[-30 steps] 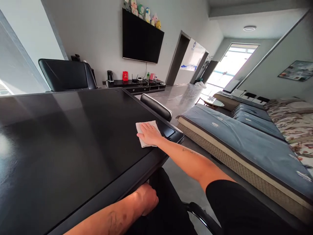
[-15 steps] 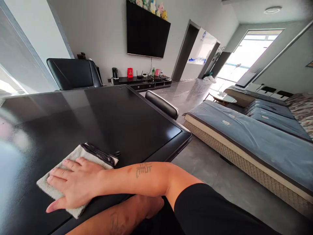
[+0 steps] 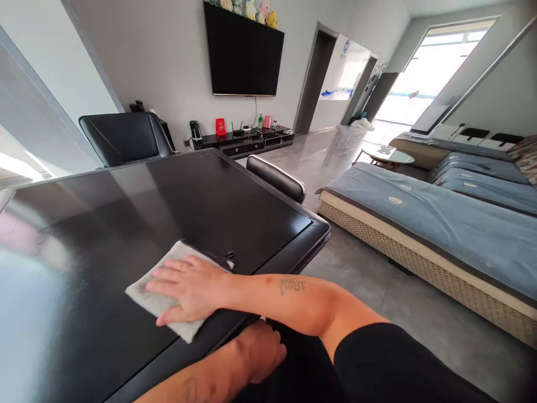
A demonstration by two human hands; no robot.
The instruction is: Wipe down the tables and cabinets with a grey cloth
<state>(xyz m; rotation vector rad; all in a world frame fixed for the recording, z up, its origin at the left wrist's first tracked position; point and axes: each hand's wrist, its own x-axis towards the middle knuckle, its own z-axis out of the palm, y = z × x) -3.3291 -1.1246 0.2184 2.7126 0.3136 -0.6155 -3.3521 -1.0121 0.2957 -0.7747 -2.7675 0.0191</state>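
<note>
Folded pale grey cloth (image 3: 140,292) lies flat on the glossy black table (image 3: 180,207), close to the table's near edge, with a dark strip (image 3: 223,259) showing along its far side. Right hand (image 3: 191,288) rests on it palm down, flat and open, not clenched, pressing the cloth against the surface; the cloth is under the palm, not pinched or gathered up. Right forearm (image 3: 289,299) reaches across from the right of the view, with a small tattoo on it and a black sleeve (image 3: 377,364) above. Left hand (image 3: 260,352) sits below the table edge, curled, over dark clothing (image 3: 293,364); cannot tell if it grips anything. Glare lies across the left part of the tabletop. Black padded chair backs (image 3: 123,140) and (image 3: 274,178) stand beyond the far side and the right corner of the table. Further back, a wall-mounted TV (image 3: 243,50) has plush toys (image 3: 251,11) above it and a low black cabinet (image 3: 247,143) below. To the right, blue-grey mattresses (image 3: 423,224) on a woven base (image 3: 403,257) line the wall, beside a grey floor (image 3: 356,280).
</note>
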